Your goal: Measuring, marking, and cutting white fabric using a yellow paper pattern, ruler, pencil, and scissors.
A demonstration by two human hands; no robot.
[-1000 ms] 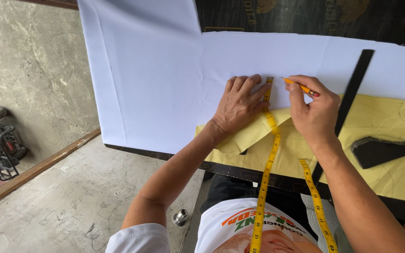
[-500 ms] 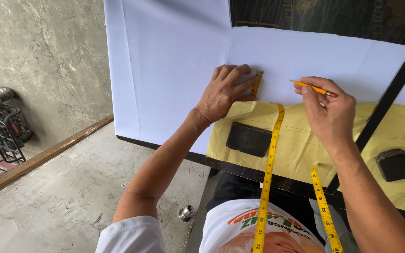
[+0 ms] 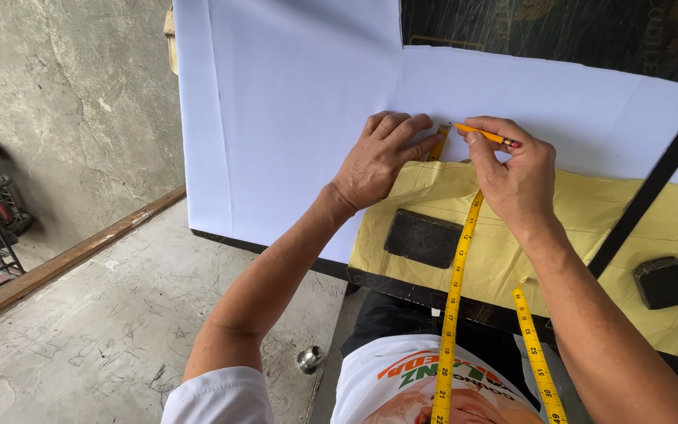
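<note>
I am pressing my left hand [image 3: 382, 157] flat, fingers spread, on the white paper [image 3: 292, 118], pinning the end of the yellow tape measure [image 3: 455, 290] just above the yellow pattern piece [image 3: 582, 212]. My right hand [image 3: 515, 177] is pinching an orange pencil [image 3: 484, 134], its tip touching the paper beside my left fingertips. A dark block weight [image 3: 423, 238] is lying on the pattern, below my left hand.
</note>
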